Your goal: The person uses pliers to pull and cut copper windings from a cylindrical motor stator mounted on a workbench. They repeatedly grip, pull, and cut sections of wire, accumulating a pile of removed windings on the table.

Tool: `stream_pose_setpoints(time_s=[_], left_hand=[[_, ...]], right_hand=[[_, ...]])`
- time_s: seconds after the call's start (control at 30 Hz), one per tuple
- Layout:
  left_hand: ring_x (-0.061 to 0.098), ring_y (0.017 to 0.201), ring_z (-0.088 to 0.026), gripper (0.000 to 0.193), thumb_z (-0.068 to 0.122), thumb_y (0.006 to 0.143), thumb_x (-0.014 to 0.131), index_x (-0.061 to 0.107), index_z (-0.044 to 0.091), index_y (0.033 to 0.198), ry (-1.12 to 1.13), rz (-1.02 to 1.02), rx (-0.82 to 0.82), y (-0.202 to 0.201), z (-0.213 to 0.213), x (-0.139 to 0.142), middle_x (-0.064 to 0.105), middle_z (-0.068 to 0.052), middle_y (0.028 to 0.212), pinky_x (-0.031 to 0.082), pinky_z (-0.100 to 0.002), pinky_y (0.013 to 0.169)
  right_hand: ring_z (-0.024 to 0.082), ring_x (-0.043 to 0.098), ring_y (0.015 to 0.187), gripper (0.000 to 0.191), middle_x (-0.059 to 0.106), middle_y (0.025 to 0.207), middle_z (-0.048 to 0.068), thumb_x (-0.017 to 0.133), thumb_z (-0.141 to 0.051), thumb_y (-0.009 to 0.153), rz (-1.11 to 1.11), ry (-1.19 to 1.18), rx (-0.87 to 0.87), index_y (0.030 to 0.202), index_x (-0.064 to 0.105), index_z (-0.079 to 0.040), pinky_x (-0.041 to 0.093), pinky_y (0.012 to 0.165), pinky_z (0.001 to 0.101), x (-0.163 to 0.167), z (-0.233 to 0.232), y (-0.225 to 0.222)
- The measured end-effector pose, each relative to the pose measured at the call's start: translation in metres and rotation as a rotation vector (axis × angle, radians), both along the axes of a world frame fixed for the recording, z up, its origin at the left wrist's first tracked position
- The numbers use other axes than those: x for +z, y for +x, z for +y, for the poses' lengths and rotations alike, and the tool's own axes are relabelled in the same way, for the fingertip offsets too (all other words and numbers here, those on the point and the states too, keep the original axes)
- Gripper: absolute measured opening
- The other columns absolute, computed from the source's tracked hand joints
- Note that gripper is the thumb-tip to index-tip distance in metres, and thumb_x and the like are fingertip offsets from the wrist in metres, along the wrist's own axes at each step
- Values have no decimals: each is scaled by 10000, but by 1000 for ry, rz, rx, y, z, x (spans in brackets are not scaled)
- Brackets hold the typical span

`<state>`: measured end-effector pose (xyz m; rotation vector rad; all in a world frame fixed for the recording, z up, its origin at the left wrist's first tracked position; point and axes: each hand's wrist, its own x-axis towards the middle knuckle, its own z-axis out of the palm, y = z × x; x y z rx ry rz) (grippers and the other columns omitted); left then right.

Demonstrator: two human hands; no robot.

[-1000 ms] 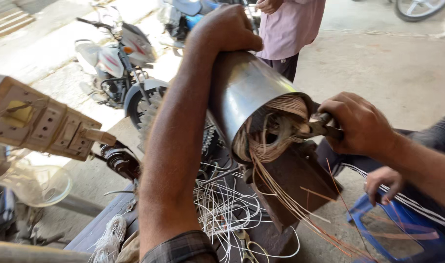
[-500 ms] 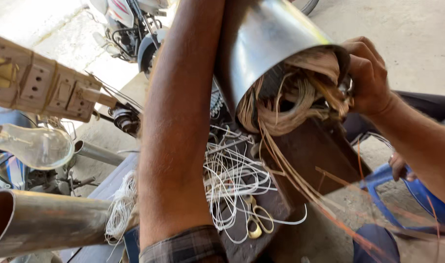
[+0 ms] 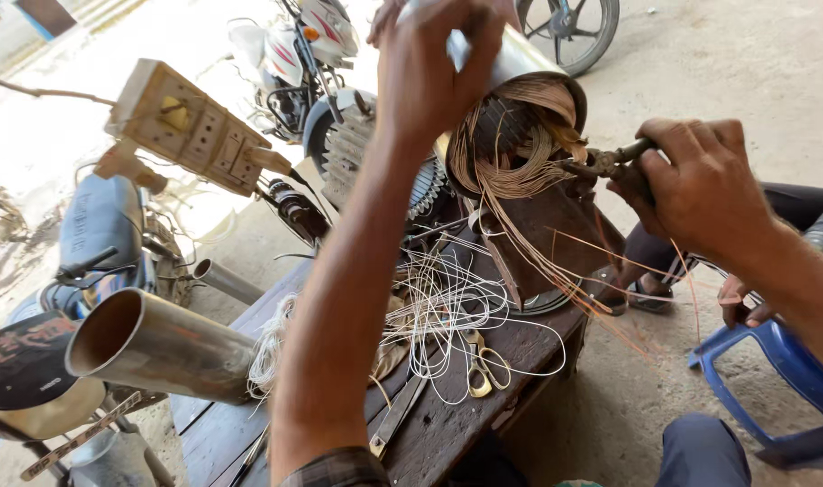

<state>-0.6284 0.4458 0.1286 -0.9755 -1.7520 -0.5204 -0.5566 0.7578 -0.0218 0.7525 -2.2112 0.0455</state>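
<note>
Nearby, white wires (image 3: 448, 316) and scissors (image 3: 480, 361) clutter the workbench (image 3: 484, 415).

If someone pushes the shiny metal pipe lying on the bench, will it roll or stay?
The metal pipe is round and smooth, so it would probably roll sideways. It looks hollow, so perhaps light for its size. The white wires beside it might catch it.

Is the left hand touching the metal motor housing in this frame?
Touching. In the head view the left hand is wrapped over the top of the metal motor housing, fingers pressed on its shell with no gap showing.
</note>
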Motion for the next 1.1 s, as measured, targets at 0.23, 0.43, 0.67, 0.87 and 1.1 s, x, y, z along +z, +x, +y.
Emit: stream_pose_setpoints(time_s=[0.23, 0.43, 0.67, 0.87, 1.1], left_hand=[[720, 1136, -232, 311, 189, 953, 740, 703, 51, 1229, 87, -360, 129, 164, 50, -61, 743, -109, 1208, 606, -377, 1001], [597, 1171, -336, 518, 318, 811, 807, 661, 39, 1222, -72, -537, 498, 151, 72, -68, 666, -142, 1197, 485, -486, 1012], [564, 1150, -323, 412, 344, 819, 720, 704, 42, 1099, -146, -340, 599, 153, 71, -83, 624, -138, 1143, 441, -506, 980], [622, 1075, -287, 385, 392, 889, 650, 707, 77, 1101, -223, -428, 597, 151, 65, -81, 663, -107, 1082, 421, -508, 1021], [706, 947, -282, 447, 480, 1009, 539, 686, 84, 1155, -222, -504, 513, 160, 60, -71, 744, -119, 1040, 384, -511, 990]], right_hand=[[183, 689, 695, 445, 706, 900, 107, 671, -497, 915, -182, 376, -272, 902, 707, -54, 537, 801, 430, 63, -10, 87], [136, 679, 658, 351, 692, 815, 89, 613, -362, 983, -397, 635, -293, 956, 681, -18, 602, 721, 353, 104, -25, 96], [268, 678, 1098, 247, 696, 1243, 146, 613, -303, 929, -75, 310, -230, 1003, 734, -101, 433, 1009, 563, 65, -14, 89], [190, 620, 779, 390, 660, 1008, 112, 605, -429, 1048, -861, -237, -295, 1087, 724, -59, 555, 637, 370, -23, 27, 63], [199, 543, 854, 407, 558, 975, 94, 632, -440, 1002, -1367, -321, -177, 1129, 700, -60, 485, 751, 385, -153, -55, 55]])
